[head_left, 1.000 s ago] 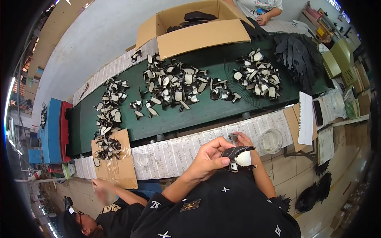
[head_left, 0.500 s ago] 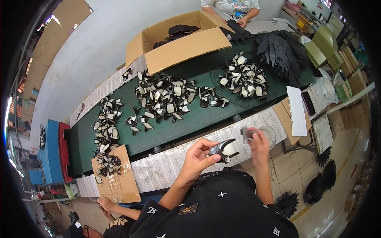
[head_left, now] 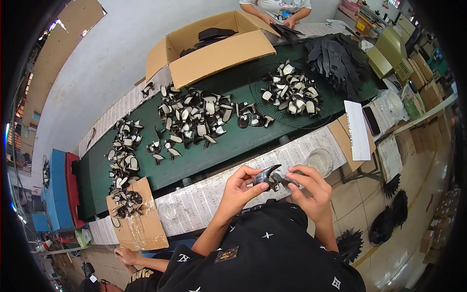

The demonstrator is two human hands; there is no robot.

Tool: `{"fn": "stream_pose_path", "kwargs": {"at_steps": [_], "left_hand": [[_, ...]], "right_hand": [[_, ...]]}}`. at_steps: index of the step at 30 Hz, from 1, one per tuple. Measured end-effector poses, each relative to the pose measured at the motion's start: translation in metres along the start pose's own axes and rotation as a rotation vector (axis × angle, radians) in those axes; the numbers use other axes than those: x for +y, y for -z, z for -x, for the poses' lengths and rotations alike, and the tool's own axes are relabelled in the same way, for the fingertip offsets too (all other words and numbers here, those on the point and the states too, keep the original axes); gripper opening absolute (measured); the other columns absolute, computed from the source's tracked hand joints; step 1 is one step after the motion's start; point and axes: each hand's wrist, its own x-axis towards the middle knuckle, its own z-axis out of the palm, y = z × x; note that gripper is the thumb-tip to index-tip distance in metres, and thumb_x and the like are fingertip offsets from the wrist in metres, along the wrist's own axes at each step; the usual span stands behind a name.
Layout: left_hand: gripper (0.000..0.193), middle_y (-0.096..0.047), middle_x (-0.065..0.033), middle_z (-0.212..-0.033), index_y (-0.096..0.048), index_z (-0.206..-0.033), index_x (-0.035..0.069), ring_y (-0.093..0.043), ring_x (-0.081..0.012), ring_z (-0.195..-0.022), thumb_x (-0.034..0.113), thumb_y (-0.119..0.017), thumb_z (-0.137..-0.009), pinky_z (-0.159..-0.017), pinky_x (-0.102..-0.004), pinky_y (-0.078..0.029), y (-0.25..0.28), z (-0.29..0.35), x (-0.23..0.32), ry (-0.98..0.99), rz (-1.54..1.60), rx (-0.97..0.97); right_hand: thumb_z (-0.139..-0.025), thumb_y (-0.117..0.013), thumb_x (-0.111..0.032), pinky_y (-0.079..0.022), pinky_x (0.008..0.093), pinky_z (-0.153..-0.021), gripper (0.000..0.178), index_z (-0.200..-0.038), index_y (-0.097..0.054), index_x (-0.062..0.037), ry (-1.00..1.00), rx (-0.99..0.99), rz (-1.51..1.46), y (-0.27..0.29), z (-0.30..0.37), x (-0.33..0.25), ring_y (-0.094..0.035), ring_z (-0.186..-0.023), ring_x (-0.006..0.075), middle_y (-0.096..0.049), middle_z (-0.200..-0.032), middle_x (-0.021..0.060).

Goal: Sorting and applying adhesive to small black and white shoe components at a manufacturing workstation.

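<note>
My left hand (head_left: 238,191) grips a glossy black curved piece (head_left: 263,177) by its closed end, the thumb along its near side. A pale inner face shows at its open end. My right hand (head_left: 314,192) is pinched on a small grey flat piece (head_left: 289,181), which meets the open end of the black piece. Fingers partly hide where the two touch. Beyond my right hand a clear round dish (head_left: 320,162) sits on the paper-covered ledge (head_left: 204,195).
Heaps of similar black pieces (head_left: 197,114) lie on the green tabletop (head_left: 219,153), some on a clear round tray (head_left: 253,100). A cardboard box (head_left: 221,56) and dark flat sheets (head_left: 335,63) stand behind. Another person's hands (head_left: 291,22) work at the far side; a co-worker's hand (head_left: 126,256) is lower left.
My right hand has moved left from beside the dish, bringing the grey piece against the black piece in my left hand. The whole view has shifted slightly.
</note>
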Motion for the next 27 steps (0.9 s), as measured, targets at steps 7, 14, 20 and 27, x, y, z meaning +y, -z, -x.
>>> {"fn": "stream_pose_path", "kwargs": {"at_steps": [7,14,20,27], "left_hand": [[0.032,-0.059,-0.008,-0.104,-0.055,-0.108,-0.003,-0.057,-0.0134,-0.098,0.0,-0.071,-0.081,-0.086,-0.0269,-0.048,0.001,-0.003,0.0,0.009,-0.001,-0.006],[0.033,-0.06,-0.0079,-0.104,-0.055,-0.108,-0.003,-0.057,-0.0139,-0.099,0.001,-0.072,-0.081,-0.086,-0.0279,-0.049,0.004,-0.007,-0.003,0.011,-0.014,-0.003],[0.033,-0.06,-0.0077,-0.104,-0.054,-0.11,-0.002,-0.058,-0.0128,-0.098,0.001,-0.071,-0.081,-0.086,-0.0274,-0.049,0.004,-0.017,-0.008,0.055,-0.033,-0.026],[0.033,-0.06,-0.0059,-0.105,-0.054,-0.111,-0.001,-0.058,-0.0116,-0.099,0.008,-0.07,-0.084,-0.086,-0.0267,-0.049,-0.009,-0.107,-0.018,0.11,-0.207,-0.119]], "right_hand": [[-0.075,-0.068,0.003,-0.052,0.0315,-0.076,0.024,-0.098,-0.067,0.0016,-0.019,-0.043,-0.018,-0.005,-0.003,0.002,-0.065,-0.089,0.0253,-0.065,-0.101,0.0145],[-0.076,-0.068,0.005,-0.052,0.0315,-0.076,0.026,-0.101,-0.067,0.0002,-0.052,0.018,0.092,-0.01,-0.003,0.006,-0.064,-0.089,0.0248,-0.063,-0.102,0.0129],[-0.077,-0.067,0.004,-0.053,0.0311,-0.075,0.023,-0.101,-0.067,0.0005,-0.147,0.097,0.064,0.002,-0.001,0.015,-0.064,-0.088,0.0228,-0.063,-0.102,0.0131],[-0.082,-0.064,0.003,-0.052,0.0258,-0.072,0.02,-0.101,-0.067,0.0017,-0.359,0.284,-0.137,0.029,0.014,0.047,-0.062,-0.09,0.0158,-0.065,-0.102,0.0106]]}}
